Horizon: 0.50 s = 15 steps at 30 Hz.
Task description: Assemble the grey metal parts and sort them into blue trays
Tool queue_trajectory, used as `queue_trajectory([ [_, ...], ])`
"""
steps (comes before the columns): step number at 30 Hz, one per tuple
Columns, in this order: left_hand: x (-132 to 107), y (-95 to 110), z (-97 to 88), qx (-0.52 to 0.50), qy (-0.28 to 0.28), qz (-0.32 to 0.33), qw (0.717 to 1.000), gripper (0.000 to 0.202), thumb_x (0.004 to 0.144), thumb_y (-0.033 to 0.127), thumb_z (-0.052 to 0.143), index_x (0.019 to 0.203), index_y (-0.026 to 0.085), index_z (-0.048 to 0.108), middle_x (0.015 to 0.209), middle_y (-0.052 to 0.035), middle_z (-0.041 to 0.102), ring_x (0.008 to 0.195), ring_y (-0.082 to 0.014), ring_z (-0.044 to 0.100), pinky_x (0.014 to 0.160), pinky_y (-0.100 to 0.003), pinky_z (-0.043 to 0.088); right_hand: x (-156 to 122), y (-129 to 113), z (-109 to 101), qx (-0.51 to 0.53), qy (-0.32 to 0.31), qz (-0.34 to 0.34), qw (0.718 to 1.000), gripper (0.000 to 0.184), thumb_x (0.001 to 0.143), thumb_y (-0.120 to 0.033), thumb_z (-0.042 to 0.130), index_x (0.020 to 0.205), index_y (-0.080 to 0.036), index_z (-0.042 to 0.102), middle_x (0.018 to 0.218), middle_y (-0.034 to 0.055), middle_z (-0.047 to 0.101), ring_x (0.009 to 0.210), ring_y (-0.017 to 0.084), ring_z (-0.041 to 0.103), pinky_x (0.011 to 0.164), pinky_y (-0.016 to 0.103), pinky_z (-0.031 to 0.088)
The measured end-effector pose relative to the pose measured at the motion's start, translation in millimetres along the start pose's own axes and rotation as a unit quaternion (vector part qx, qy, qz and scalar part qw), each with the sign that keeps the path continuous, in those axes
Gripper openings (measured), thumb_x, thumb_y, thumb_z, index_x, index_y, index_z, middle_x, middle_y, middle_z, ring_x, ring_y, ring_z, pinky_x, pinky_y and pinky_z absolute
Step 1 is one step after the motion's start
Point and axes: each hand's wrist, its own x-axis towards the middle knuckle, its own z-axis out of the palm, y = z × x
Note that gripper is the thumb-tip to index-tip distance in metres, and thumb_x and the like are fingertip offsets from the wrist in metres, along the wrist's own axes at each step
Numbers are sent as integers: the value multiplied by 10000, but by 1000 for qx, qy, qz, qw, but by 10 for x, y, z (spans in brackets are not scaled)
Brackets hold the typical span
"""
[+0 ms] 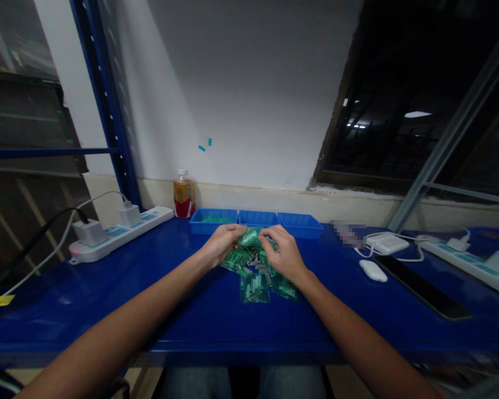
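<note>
Green plastic bag (pixel 250 237), pinched by the left hand (pixel 223 242) above small grey pieces (pixel 263 267); the right hand (pixel 283 252) curls beside the bag, its grip impossible to tell.

Your trays (pixel 258 219) are bright blue, the table (pixel 216 332) deeper blue. In front of the trays, your see-through bags (pixel 255 289) are green, the pieces (pixel 263 268) silvery grey. Left of the trays, you see a bottle (pixel 184 198) amber over red, with a white cap (pixel 183 172). Right of them, your phone (pixel 424 287) is black, the small case (pixel 373 271) white. Behind them, the wall (pixel 249 105) is grey-white with two teal strips (pixel 202 148).
</note>
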Motion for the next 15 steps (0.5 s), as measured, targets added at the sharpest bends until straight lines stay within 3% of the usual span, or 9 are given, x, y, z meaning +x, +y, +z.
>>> queue_trajectory([
  [3,-18,15,-2,83,39,163,982,179,730,307,641,802,147,607,678,-1,593,587,-110,527,547,-222,388,29,59,14,38,20,80,996,251,854,-365,499,713,-187,605,775,43,611,807,179,532,756,301,379],
  [5,-56,49,3,184,44,272,944,144,766,288,611,826,159,623,779,-25,635,714,-141,570,658,-256,429,45,117,37,112,27,175,978,383,837,-495,466,676,-182,616,755,47,604,776,175,541,706,288,387],
  [8,-132,99,12,338,-9,386,858,115,817,270,570,843,185,644,858,-38,665,841,-177,576,795,-325,422,57,202,65,280,23,335,899,493,777,-614,448,636,-167,597,643,32,571,601,137,515,544,249,357],
  [10,-169,111,13,415,-60,430,799,107,833,263,563,856,208,652,886,-33,672,897,-190,559,846,-362,397,59,240,69,356,24,394,847,423,690,-578,571,630,-159,577,578,10,547,503,107,471,471,229,310],
  [12,-181,101,8,463,-91,445,761,109,835,261,564,879,235,660,949,-29,664,968,-204,527,885,-390,371,61,264,67,378,34,405,832,334,604,-469,674,648,-153,576,552,-8,541,470,92,459,448,217,294],
  [14,-167,80,2,480,-89,433,758,123,821,279,579,902,249,667,1009,-32,645,1012,-215,502,908,-400,353,64,278,66,371,52,397,838,293,570,-396,696,684,-152,579,556,-14,552,473,94,478,445,211,304],
  [15,-153,68,-1,475,-78,416,772,140,813,300,585,912,245,668,1017,-38,639,1014,-218,501,910,-394,353,65,283,69,366,63,390,843,289,573,-382,692,710,-156,575,566,-16,561,484,100,495,450,210,317],
])
